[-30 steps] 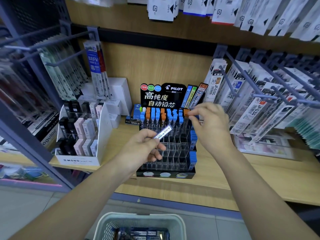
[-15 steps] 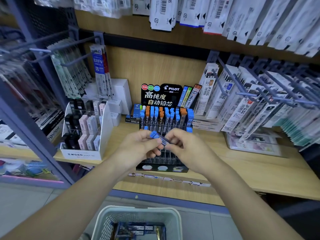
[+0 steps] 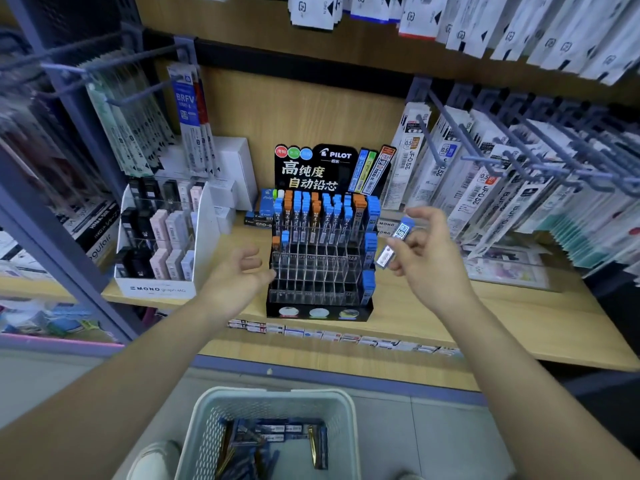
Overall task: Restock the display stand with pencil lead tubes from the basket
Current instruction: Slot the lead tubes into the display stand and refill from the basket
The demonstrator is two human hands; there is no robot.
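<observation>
A black Pilot display stand with clear tiered slots sits on the wooden shelf; blue- and orange-capped lead tubes fill its back rows and right column. My right hand pinches a blue-capped lead tube just right of the stand. My left hand hovers with relaxed fingers at the stand's left side, holding nothing. A pale basket with more lead tube packs stands below, at the bottom of the view.
A white Mono eraser display box stands left of the stand. Metal pegs with hanging refill packs jut out at right and left. The wooden shelf runs along the front, with price labels on its edge.
The lead tube passed from my left hand to my right. My right hand moved right with it, and my left hand opened and drew back to the stand's left.
</observation>
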